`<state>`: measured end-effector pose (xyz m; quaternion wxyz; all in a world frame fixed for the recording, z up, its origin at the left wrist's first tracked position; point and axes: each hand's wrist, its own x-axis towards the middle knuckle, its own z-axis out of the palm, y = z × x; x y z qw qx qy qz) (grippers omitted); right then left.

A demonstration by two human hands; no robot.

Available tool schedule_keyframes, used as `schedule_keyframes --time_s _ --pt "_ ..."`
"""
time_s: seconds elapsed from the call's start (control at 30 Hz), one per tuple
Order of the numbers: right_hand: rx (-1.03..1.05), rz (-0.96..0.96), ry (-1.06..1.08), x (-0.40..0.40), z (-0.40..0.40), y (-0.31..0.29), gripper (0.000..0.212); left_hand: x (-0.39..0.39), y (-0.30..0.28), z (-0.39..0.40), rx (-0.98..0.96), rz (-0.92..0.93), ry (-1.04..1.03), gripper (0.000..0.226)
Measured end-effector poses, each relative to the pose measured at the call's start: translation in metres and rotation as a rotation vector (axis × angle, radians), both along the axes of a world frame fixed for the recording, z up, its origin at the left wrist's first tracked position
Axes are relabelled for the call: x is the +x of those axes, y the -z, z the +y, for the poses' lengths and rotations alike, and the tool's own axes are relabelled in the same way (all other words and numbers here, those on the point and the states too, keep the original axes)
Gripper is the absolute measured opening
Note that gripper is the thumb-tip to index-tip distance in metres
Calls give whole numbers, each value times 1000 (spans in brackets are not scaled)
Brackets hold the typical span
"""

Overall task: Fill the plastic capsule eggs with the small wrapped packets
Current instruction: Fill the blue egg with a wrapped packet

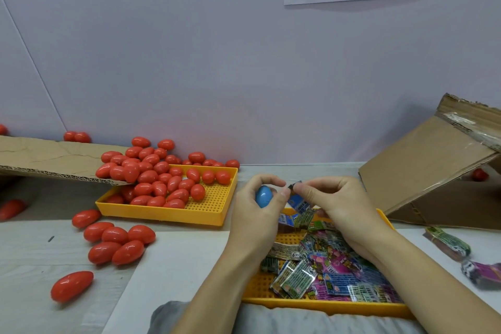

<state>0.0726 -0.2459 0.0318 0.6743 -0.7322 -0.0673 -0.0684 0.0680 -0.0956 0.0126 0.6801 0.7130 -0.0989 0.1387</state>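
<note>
Blue egg (263, 196) sits in the left hand (259, 206), fingers curled round it, just above the yellow tray w/ packets (325, 304). Right hand (332, 202) pinches a small wrapped packet (298, 199) between thumb & finger, right next to the egg and touching the left thumb. Red eggs (162, 181) fill the other yellow tray (206, 214) on the left, more red ones lie loose on the table (48, 252), & a cardboard box (433, 171) leans at the right.
</note>
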Motion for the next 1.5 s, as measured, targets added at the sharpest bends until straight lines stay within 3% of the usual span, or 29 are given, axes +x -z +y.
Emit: schedule_keyframes --time_s 0.2,0.37,0.6,0.77,0.97,1.27,1.4,1.5 --pt "163 97 -31 5 -2 0 35 -2 -1 -4 62 32 -50 20" --pt "121 68 -33 5 0 1 36 -5 -5 -4 51 -14 31 8" --pt "234 84 -7 7 -2 1 31 -1 -3 -4 77 -41 -76 13" --pt "389 119 -7 9 -6 0 23 -5 -6 -5 162 -88 -76 50" --pt "362 116 -39 9 -2 -1 19 -5 -3 -6 173 -87 -86 8" --pt "215 47 -40 6 6 6 41 -3 -5 -6 67 -23 -49 6" --pt "136 2 44 6 8 6 38 2 -3 -1 -117 85 -95 7" --pt "58 -30 -3 4 11 6 33 4 -2 0 -152 91 -91 7"
